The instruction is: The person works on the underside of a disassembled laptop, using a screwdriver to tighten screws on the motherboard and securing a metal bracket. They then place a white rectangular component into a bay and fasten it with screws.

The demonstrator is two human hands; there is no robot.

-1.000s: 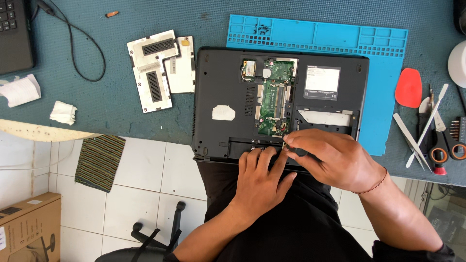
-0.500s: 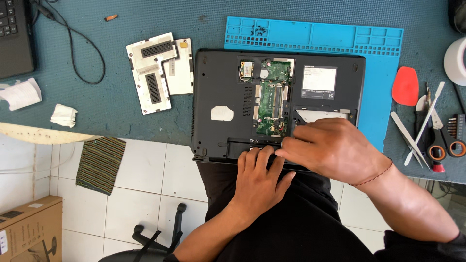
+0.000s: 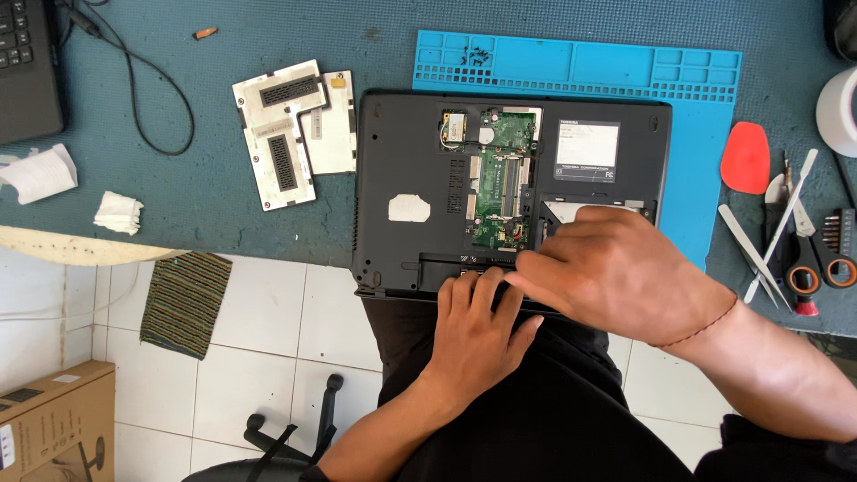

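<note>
A dark laptop lies upside down with its base cover off, showing a green circuit board. Its near edge overhangs the table. My left hand rests flat on the laptop's near edge, fingers pressed on the battery bay strip. My right hand lies just to the right and partly over it, fingers curled on the same strip. Whether the right hand holds a small tool is hidden. Two removed cover panels lie left of the laptop.
A blue work mat lies under the laptop's right side. Right of it are a red pick, spudgers, scissors and a tape roll. Tissue scraps, a black cable and another laptop's corner sit left. A cardboard box stands on the floor.
My right hand has slid left along the laptop's near edge and now overlaps the fingers of my left hand. The left hand has stayed put.
</note>
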